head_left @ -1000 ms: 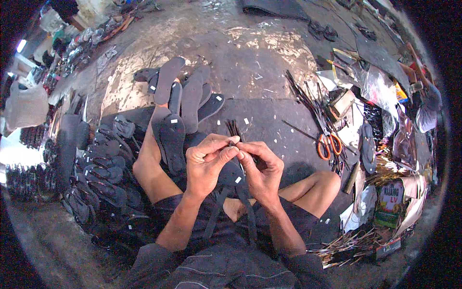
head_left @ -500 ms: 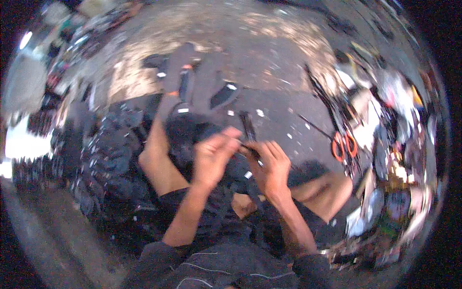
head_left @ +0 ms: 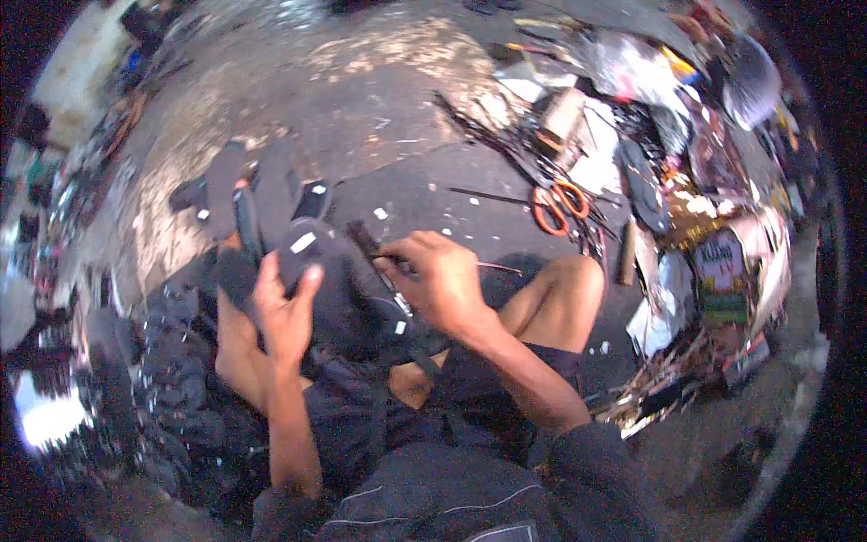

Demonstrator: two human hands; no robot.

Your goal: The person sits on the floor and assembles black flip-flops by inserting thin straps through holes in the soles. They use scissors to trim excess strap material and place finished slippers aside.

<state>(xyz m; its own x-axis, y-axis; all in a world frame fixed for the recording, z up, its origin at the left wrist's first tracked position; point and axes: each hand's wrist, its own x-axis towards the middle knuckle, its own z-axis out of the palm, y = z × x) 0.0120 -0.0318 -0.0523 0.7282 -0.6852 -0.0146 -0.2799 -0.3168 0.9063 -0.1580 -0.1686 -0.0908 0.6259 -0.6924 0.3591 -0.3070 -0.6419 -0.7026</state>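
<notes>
My left hand is closed at the near end of a dark, rounded shoe-sole-like piece bearing a white patch, thumb on one side and fingers on the other. Just right of it, my right hand is curled, thumb and fingers pinched together. A thin brownish rod sticks out from the right side of that hand; its other end is hidden in the fingers. Beside the right fingertips lies a narrow dark tool, and a slim shiny strip shows below the hand.
Orange-handled scissors lie on the dark mat to the right. Beyond them are papers, plastic bags and a wooden block. A pile of dark pieces sits at my left. Small white scraps dot the mat.
My hands, close together before, are now apart. The left has moved onto the dark sole-like piece. The view has swung right, shifting the scissors and clutter toward the middle.
</notes>
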